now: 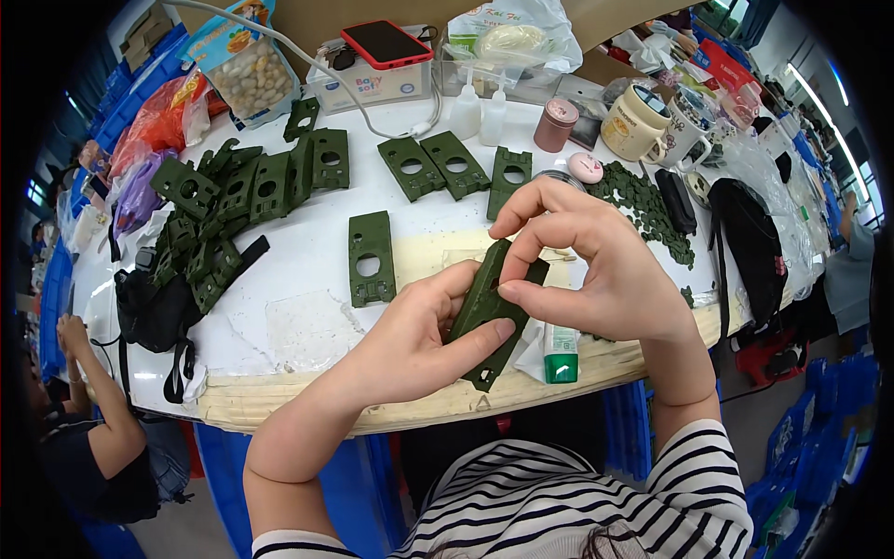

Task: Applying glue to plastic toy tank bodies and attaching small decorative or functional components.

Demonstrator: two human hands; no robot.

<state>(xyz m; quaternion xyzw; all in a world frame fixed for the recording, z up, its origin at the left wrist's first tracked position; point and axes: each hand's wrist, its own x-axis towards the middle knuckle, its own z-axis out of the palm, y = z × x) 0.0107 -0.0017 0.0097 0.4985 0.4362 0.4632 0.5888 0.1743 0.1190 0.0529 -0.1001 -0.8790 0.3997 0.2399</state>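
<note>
My left hand (400, 359) grips a dark green plastic hull-shaped part (486, 300), tilted above the table's front edge, its thumb lying along the near side. Over the part's upper end, my right hand (619, 270) pinches with thumb and forefinger close together; anything between the fingertips is too small to make out. A matching green panel (372, 238) with a round hole lies flat just left of the hands. Two more panels (433, 166) lie beyond it, and another panel (511, 172) stands partly behind my right hand. Small green pieces (643, 200) are heaped to the right.
Many green parts (223, 200) are piled at left beside a black bag (149, 312). A white tube with green cap (562, 365) lies by the front edge. Squeeze bottles (466, 116), a pink tin (555, 126) and mugs (636, 123) line the back. Another person (102, 447) sits at left.
</note>
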